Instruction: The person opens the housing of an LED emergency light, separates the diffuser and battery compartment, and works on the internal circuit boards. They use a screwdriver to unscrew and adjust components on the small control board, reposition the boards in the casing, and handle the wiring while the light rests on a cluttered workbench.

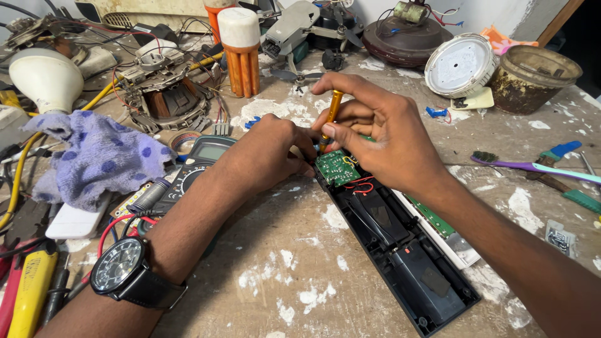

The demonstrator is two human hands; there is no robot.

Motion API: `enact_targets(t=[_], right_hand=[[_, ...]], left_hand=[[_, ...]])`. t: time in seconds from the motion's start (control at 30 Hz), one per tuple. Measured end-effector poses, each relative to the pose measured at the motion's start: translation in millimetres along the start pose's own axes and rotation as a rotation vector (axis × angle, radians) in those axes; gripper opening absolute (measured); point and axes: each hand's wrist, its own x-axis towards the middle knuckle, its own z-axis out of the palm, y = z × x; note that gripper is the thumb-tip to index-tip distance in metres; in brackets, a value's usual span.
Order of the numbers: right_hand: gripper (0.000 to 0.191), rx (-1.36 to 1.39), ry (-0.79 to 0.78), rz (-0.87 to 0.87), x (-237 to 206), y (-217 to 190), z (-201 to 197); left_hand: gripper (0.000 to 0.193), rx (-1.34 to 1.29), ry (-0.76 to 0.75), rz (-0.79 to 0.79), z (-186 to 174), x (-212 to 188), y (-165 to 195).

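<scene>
Two hands work at the green circuit board in the black casing on the worktop. Right hand fingers pinch the screwdriver; keep it upright. Left hand fingers, curled together, should steady the casing end.

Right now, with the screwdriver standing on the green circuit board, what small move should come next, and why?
Probably turn the yellow-handled screwdriver in place. The right hand holds it upright with its tip at the green circuit board, and the left hand braces the end of the open black casing.
</scene>
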Motion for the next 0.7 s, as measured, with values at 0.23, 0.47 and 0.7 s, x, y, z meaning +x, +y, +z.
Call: enact_targets(t=[0.23, 0.47, 0.7], right_hand=[[0.053, -0.019, 0.04, -0.189, -1, -4, 7], [0.044, -0.096, 0.149, -0.022, -2, 4, 13], [0.042, 0.082, -0.05, 0.005, 2, -1, -4]], left_hand=[[0.025, 0.03, -0.02, -0.021, -3, 0, 3], [0.023, 0.023, 0.008, 0.01, -2, 0, 4], [0.025, 0.012, -0.003, -0.003, -3, -1, 4]])
